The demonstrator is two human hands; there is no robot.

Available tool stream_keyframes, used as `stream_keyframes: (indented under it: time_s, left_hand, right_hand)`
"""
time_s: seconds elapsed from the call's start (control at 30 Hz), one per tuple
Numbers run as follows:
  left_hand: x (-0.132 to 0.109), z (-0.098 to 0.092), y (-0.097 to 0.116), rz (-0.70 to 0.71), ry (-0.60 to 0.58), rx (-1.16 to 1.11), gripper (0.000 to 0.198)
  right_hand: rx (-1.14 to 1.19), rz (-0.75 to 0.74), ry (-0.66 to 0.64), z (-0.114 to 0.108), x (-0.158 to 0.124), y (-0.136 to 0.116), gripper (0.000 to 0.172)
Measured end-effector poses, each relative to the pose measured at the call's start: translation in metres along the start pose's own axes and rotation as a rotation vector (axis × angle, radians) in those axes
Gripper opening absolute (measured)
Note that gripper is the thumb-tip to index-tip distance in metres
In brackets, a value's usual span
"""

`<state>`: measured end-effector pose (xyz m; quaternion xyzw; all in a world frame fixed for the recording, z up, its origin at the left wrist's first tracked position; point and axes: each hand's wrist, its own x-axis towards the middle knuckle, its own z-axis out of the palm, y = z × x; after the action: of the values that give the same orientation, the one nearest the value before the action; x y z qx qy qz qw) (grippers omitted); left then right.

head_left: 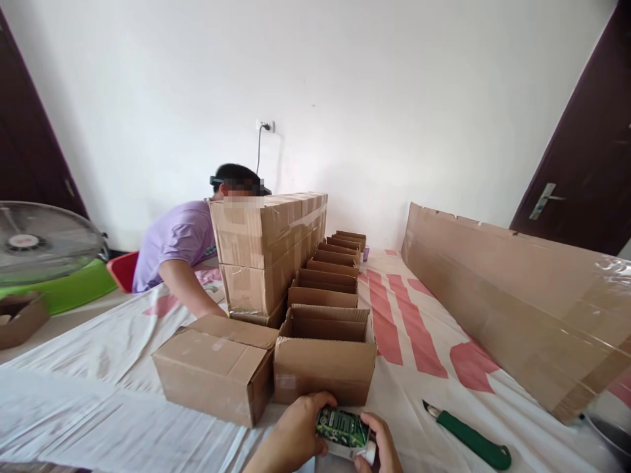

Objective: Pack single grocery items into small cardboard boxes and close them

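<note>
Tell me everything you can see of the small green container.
The green container has a green printed face with pale lettering too small to read, a white strip along its near side and a white, cap-like end at right. It looks like plastic. It is held crosswise between the left hand and right hand, nearer than the front open carton. Whether it touches the cloth is unclear.

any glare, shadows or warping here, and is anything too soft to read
In the head view, the left door and right door lean outward, suggesting wide-angle distortion; a faint shadow beside the cord; tape on the cardboard panel glares; the green pack has unreadable fine print.
</note>
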<state>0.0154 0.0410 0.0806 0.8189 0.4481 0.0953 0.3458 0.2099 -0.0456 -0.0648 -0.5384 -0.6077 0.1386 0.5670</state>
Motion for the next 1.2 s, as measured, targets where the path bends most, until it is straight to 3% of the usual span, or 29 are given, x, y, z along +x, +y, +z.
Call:
stream_keyframes:
  time_s: [0.37,0.7,0.9,1.2]
  left_hand:
    - [0.013,0.007,-0.014,0.044,0.103,-0.036,0.059]
    - [0.017,0.015,-0.021,0.055,0.124,-0.011,0.065]
    - [0.012,0.017,-0.020,0.066,0.122,0.026,0.065]
    - [0.001,0.006,-0.001,-0.042,0.130,0.256,0.061]
  right_hand:
    - [-0.027,0.195,-0.057,-0.003,0.041,-0.004,0.063]
    - [-0.128,-0.013,-0.091,-0.002,0.033,0.000,0.064]
    - [-0.156,-0.043,-0.018,0.004,0.029,-0.001,0.064]
    - [-0.128,-0.003,-0.109,-0.008,0.031,0.001,0.058]
